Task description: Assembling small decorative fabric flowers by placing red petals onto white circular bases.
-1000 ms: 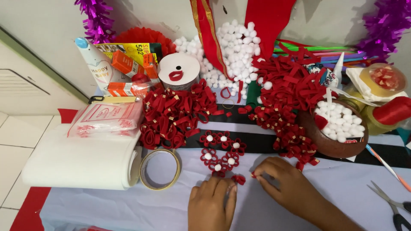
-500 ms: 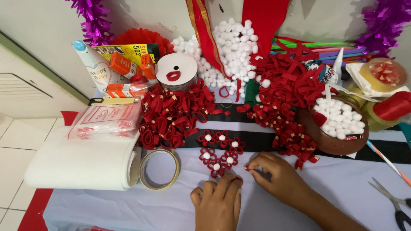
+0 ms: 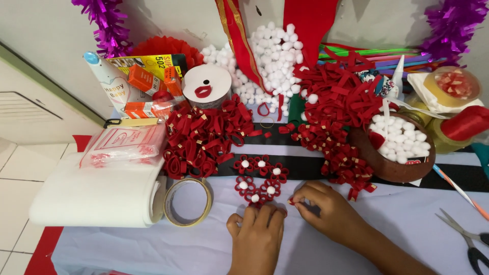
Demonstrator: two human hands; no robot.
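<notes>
Left hand [image 3: 257,235] laid flat, fingers pressed on lower edge of ring of red ribbon flowers [image 3: 259,179] with white pompom centres, set on white cloth of counter [image 3: 153,249]. Right hand [image 3: 326,210] pinched narrow on small red ribbon piece [image 3: 292,201], just beside ring. Tape roll [image 3: 187,201] seen left of ring; scissors [image 3: 466,239] well apart at right.
</notes>
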